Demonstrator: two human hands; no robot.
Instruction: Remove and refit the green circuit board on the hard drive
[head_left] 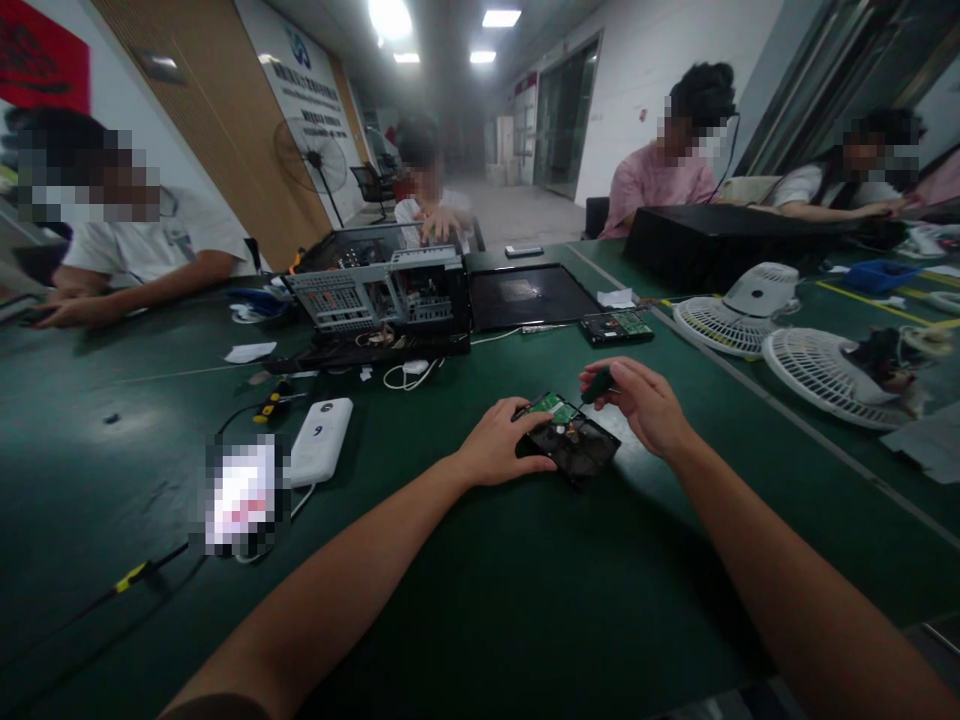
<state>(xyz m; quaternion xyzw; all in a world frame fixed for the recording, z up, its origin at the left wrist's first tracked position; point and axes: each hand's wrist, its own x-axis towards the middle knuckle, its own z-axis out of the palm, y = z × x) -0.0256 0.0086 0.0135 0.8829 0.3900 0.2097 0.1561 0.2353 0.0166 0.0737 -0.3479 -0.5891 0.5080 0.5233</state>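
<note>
A hard drive (pixel 581 447) with a black casing and a green circuit board on part of its upper face lies tilted on the green table. My left hand (pixel 499 442) grips its left side, thumb along the near edge and fingers over the board. In my right hand (pixel 637 400) is a screwdriver (pixel 598 386) with a dark green handle, pinched between thumb and fingers. Its thin shaft points down at the board's right edge; whether the tip touches a screw is too small to tell. Just beyond, a second hard drive (pixel 619 328) rests board side up.
An opened computer case (pixel 375 290) stands ahead on the left, its black side panel (pixel 525 295) lying beside it. To my left are a white power bank (pixel 321 440), a lit phone (pixel 244 495) and cables. White fan parts (pixel 731 325) lie right. Other people sit around the table.
</note>
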